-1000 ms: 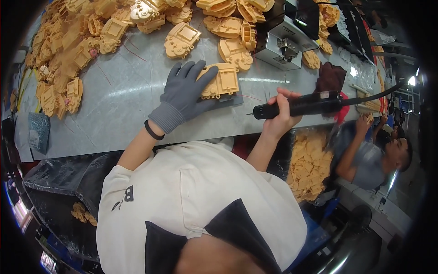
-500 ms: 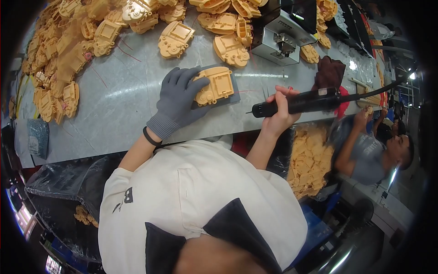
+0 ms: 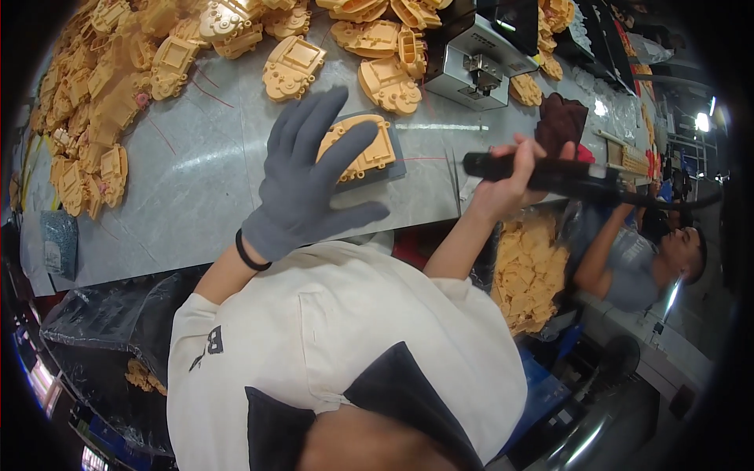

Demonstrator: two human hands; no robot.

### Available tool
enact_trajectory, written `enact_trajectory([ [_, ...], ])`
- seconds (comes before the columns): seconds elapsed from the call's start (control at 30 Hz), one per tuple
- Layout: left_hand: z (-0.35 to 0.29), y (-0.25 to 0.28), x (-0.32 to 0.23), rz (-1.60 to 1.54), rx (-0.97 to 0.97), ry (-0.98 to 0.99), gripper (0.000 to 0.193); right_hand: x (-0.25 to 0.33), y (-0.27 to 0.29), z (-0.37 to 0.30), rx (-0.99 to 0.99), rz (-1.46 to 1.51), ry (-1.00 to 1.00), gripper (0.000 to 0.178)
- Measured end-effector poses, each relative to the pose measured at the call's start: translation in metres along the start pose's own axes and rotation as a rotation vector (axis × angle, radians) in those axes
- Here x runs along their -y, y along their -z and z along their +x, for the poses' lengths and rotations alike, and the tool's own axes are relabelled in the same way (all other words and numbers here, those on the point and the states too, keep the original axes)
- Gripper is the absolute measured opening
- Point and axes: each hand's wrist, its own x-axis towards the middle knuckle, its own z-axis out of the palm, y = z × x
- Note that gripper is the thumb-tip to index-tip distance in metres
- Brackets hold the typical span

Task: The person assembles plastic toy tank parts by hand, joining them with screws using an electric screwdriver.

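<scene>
My left hand (image 3: 302,177), in a grey glove, is open with its fingers spread over a yellow plastic housing (image 3: 369,145) and partly hides it. The housing lies on a dark grey block (image 3: 398,169) on the table. To the right, my bare right hand (image 3: 509,182) is wrapped round a black electric screwdriver (image 3: 550,173). A cable (image 3: 675,202) runs from the tool's right end. The tip at the tool's left end is hard to make out here.
Heaped yellow housings (image 3: 98,86) cover the table's left and far side. A silver and black metal device (image 3: 479,67) stands at the back right, near a dark red cloth (image 3: 561,122). A box of yellow parts (image 3: 530,271) sits below the table edge. Another person (image 3: 628,259) is at the right.
My left hand has let go of the housing and spread its fingers above it. My right hand has moved the screwdriver to the right, away from the housing.
</scene>
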Motion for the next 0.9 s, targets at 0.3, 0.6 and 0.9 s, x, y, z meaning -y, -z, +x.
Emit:
enact_trajectory([
  [0.3, -0.006, -0.046, 0.024, 0.178, 0.176, -0.031, 0.074, -0.024, -0.058, 0.095, 0.114, 0.075, 0.180, 0.063],
  [0.6, -0.036, -0.052, 0.038, -0.085, -0.062, 0.189, 0.073, -0.040, -0.064, 0.090, 0.266, -0.152, 0.192, 0.054],
  [0.9, -0.033, -0.059, 0.060, -0.137, -0.001, 0.116, 0.069, 0.029, -0.068, -0.036, 0.462, 0.267, -0.073, 0.063],
])
